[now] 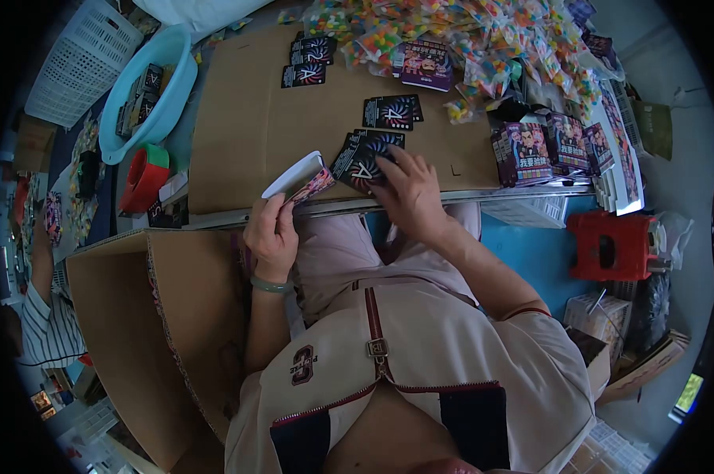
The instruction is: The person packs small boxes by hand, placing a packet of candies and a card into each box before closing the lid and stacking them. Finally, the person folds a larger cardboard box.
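My left hand (273, 237) pinches a small printed card box (313, 183) at the table's front edge. Its white inner side faces up, and its colourful printed wall points right. Fingers bent, my right hand (410, 189) grips the right side of a bunch of black cards (357, 162) marked with an A, just right of the box. Part of the bunch is hidden under the fingers. Just behind lies a small pile of black cards (388, 112) showing a 4. Farther back are more black cards (304, 75) showing A and 2.
Many clear bags of colourful candy-like pieces (467, 39) heap at the back. Printed boxes (528, 150) stand at the right. A blue basin (155, 91) holds black packs, beside a red-and-green tape roll (145, 178). An open carton (183, 316) stands below left; another person's arm (41, 265) shows far left.
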Available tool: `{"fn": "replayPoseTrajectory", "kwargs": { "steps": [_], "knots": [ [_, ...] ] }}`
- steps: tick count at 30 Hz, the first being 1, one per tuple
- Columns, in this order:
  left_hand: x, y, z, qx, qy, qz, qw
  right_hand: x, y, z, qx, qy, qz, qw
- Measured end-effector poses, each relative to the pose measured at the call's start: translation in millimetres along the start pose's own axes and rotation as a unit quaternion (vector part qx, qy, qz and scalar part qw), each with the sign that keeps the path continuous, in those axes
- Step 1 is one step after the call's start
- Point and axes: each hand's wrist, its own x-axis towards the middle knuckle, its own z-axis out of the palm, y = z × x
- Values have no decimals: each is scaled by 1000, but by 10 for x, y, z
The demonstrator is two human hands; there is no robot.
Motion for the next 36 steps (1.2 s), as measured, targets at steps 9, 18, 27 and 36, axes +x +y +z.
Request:
{"fn": "replayPoseTrajectory", "kwargs": {
  "steps": [9,18,27,36],
  "knots": [
    [-71,16,5,-27,-20,-49,998,239,32,-157,-1,-9,79,997],
    [-65,17,-4,-26,-18,-39,999,238,-41,18,-50,-30,85,995],
    [-81,10,22,-22,-5,-35,999,234,-113,66,17,-57,119,991],
    [-88,1,23,-28,-11,-29,999,147,-8,87,110,12,148,983]
  ]
}}
